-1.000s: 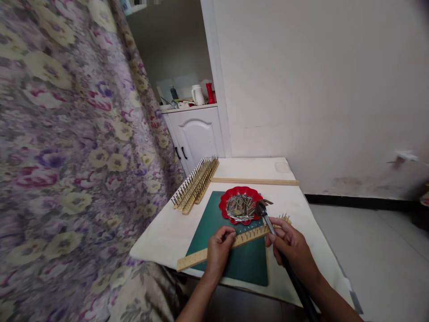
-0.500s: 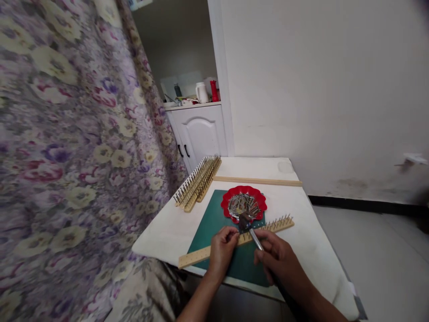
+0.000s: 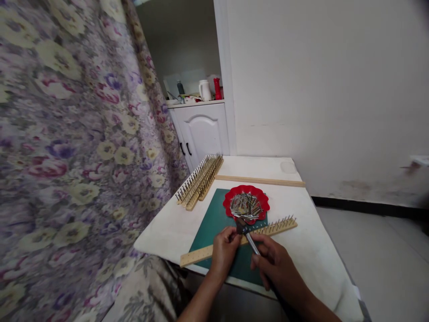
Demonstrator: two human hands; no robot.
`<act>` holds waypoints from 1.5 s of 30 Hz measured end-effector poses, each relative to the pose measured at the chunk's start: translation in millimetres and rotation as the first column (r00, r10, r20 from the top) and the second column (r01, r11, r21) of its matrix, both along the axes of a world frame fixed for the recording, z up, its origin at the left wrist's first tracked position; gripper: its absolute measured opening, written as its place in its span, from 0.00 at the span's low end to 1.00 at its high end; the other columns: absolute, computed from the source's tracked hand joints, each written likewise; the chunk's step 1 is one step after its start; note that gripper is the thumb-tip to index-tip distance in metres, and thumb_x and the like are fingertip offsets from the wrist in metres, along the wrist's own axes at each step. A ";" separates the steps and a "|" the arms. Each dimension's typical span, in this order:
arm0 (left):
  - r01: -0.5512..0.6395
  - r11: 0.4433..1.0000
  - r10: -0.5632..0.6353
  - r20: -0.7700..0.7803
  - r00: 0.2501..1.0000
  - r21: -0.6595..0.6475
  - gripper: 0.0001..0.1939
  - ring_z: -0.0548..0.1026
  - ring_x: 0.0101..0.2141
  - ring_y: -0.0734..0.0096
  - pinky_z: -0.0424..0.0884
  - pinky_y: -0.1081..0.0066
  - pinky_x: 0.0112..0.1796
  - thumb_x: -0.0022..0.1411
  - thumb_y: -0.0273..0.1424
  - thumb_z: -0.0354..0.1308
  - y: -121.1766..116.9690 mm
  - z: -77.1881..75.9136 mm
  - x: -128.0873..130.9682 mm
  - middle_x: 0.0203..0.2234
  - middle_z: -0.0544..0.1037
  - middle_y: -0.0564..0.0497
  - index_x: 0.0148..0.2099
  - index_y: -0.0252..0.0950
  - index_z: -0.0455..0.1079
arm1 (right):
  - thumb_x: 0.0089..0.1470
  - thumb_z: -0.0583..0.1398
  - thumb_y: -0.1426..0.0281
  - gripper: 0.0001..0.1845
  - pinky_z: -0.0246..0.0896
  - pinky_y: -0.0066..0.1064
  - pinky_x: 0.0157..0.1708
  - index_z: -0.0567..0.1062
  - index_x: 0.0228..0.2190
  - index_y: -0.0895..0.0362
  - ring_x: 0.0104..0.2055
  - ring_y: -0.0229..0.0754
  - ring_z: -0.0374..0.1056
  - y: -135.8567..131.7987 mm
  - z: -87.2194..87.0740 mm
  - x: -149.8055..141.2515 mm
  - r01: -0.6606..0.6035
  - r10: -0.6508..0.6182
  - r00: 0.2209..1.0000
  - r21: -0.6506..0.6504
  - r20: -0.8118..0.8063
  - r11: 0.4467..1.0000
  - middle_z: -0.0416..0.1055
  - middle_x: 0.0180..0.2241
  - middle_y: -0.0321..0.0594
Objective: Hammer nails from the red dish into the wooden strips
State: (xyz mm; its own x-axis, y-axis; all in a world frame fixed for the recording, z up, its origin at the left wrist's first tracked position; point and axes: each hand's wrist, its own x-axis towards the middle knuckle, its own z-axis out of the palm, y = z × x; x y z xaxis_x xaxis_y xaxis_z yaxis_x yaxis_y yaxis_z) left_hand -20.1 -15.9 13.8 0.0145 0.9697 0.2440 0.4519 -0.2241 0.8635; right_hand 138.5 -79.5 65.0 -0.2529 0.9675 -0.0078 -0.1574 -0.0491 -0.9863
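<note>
My right hand is wrapped round the handle of a hammer, whose dark head is just above the fingertips of my left hand. Those left fingers are pinched at the wooden strip, on a nail mostly hidden by the fingers and the hammer head. Upright nails fill the strip's right part; its left end shows only small holes. Beneath the strip lies a green cutting mat. A red scalloped dish of loose nails sits just behind the strip, partly on the mat.
Several nail-studded wooden strips lie together at the table's back left. A long bare wooden strip crosses the white table near the back. A flowered curtain hangs on the left, a white cabinet stands behind.
The hammer head has shifted slightly left and down, closer to my left fingertips. My left hand stays pinched at the same place on the strip. The whole view has moved slightly.
</note>
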 end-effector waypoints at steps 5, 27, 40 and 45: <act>-0.016 1.000 0.016 -0.003 1.000 -0.004 0.07 0.63 0.24 0.75 0.57 0.77 0.26 0.53 0.30 0.54 -1.0 2.5 0.5 0.20 0.66 0.56 0.28 0.34 0.71 | 0.52 0.57 0.68 0.17 0.48 0.20 0.09 0.67 0.45 0.56 0.09 0.27 0.54 -1.8 0.5 -0.8 -0.001 0.001 1.000 -0.002 0.010 1.000 0.70 0.22 0.28; 0.028 0.999 -0.028 0.009 1.000 -0.015 0.07 0.69 0.26 0.72 0.63 0.76 0.28 0.54 0.30 0.56 -1.1 -2.0 -0.6 0.26 0.73 0.52 0.34 0.35 0.73 | 0.51 0.61 0.64 0.21 0.49 0.21 0.10 0.66 0.45 0.57 0.11 0.29 0.56 10.6 4.3 21.8 0.157 -0.153 0.985 0.034 -0.085 0.987 0.70 0.22 0.31; 0.094 0.989 -0.062 -0.255 0.965 0.113 0.08 0.70 0.30 0.70 0.62 0.73 0.32 0.59 0.30 0.51 31.5 42.3 -11.2 0.29 0.73 0.51 0.35 0.36 0.72 | 0.50 0.61 0.63 0.21 0.46 0.22 0.11 0.67 0.45 0.59 0.10 0.29 0.55 21.3 2.7 36.9 0.247 -0.235 0.958 0.054 -0.162 0.968 0.71 0.22 0.32; 0.185 0.980 -0.110 -0.568 0.816 0.076 0.07 0.71 0.35 0.66 0.62 0.71 0.36 0.53 0.23 0.53 71.2 54.2 9.7 0.31 0.74 0.49 0.32 0.35 0.71 | 0.50 0.61 0.63 0.21 0.47 0.21 0.11 0.67 0.45 0.59 0.11 0.28 0.56 22.6 4.0 37.8 0.250 -0.237 0.958 0.063 -0.162 0.966 0.71 0.22 0.32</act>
State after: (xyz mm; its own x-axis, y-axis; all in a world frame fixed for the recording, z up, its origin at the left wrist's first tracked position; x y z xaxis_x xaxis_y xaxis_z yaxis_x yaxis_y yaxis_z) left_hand -10.4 55.3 68.0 0.3252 0.9075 0.2659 0.8003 -0.4139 0.4339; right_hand 176.2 -56.9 69.0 -0.0017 0.9956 0.0942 -0.3023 0.0893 -0.9490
